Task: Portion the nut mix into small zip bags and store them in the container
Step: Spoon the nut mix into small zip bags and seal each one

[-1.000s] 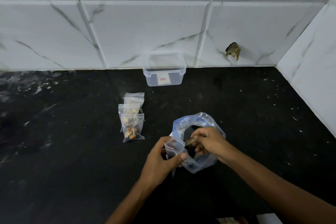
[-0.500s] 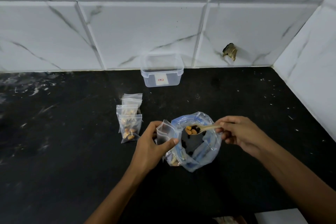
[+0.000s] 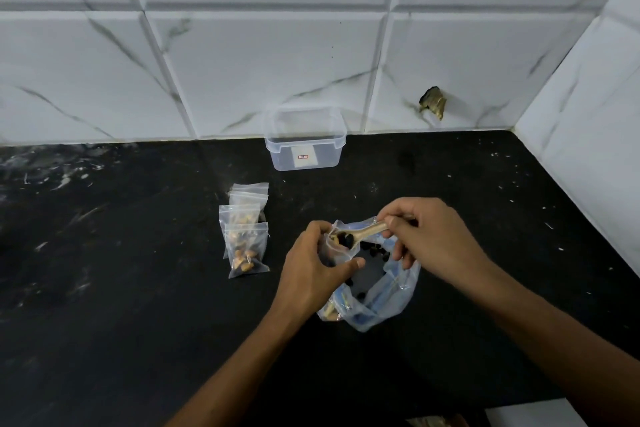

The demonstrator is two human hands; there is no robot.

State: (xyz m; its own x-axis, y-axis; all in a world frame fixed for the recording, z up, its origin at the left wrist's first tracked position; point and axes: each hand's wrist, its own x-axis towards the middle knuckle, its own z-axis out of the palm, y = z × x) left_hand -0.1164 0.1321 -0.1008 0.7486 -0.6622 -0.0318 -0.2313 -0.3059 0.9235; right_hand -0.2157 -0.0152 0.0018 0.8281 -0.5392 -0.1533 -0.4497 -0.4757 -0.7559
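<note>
Carefully, the right hand gripped a loaded spoon at the small zip bag, apparently pinched open by the left hand; a slow tip would avoid spills.

My left hand covers most of the small clear zip bag I grip, so its fill level can't be told. My right hand hides the end of the pale wooden spoon. Dark bits in the spoon bowl, too blurred to identify. Both my forearms cut off by bottom edge. Pale flat object at bottom right edge, cropped, unclear. Red-marked label on the clear plastic container too small to read.
</note>
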